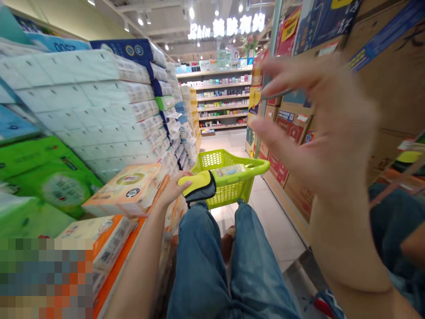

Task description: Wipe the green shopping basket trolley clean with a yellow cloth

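My left hand [173, 189] is closed on a yellow and grey pouch [201, 186] at the left end of the cart's handle. Whether the fingers also grip the handle bar beneath is hidden. The lime-green shopping cart [232, 195] stands just in front of my knees, with holes in its basket walls and a printed label on the handle. Raised high on the right and close to the camera, my right hand [327, 119] is blurred, its thumb and fingers curved and apart. Nothing shows between them, and it looks apart from the cart.
Stacked white tissue packs [83, 97] line the left side, with green packs [49, 173] and an orange-white pack [126, 186] nearer. Cardboard cartons [395, 84] rise on the right beside a metal post. Stocked shelves [222, 95] cross the aisle's far end. Jeans [387, 226] show at far right.
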`<state>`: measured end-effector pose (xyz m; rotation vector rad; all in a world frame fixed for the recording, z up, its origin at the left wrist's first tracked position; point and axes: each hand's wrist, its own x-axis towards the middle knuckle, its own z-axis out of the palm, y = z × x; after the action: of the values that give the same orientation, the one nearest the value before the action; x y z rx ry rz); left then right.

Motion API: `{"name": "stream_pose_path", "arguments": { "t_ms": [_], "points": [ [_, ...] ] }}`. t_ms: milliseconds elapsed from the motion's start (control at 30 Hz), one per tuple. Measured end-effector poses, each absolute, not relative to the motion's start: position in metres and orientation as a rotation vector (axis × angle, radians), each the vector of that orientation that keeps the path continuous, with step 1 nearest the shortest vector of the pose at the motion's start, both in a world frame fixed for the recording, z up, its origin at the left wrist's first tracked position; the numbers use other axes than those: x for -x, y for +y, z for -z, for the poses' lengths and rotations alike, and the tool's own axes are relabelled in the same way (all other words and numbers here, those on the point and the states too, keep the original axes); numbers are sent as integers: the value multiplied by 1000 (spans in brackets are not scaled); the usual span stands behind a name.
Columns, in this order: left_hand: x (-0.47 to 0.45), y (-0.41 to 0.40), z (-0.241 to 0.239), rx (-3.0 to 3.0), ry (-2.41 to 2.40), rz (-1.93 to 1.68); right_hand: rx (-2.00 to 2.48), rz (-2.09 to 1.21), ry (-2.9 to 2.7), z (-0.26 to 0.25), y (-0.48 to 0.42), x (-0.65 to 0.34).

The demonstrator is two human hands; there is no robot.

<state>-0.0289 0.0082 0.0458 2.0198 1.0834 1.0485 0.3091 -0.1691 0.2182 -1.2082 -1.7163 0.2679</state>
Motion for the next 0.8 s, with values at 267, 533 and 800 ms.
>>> {"name": "stream_pose_path", "arguments": {
  "t_ms": [267, 533, 800],
  "points": [
    [4, -19, -57, -1910, 1240, -1024, 1480, -222, -1998, -122, -106, -226],
    [-28, -41, -43, -1721, 1274, -1587, 1263, -397, -1781, -57, -83, -201],
    [-55, -102, -54, -1705, 1143, -1749, 964, -409, -1552, -38, -112, -182]
  ]
}}
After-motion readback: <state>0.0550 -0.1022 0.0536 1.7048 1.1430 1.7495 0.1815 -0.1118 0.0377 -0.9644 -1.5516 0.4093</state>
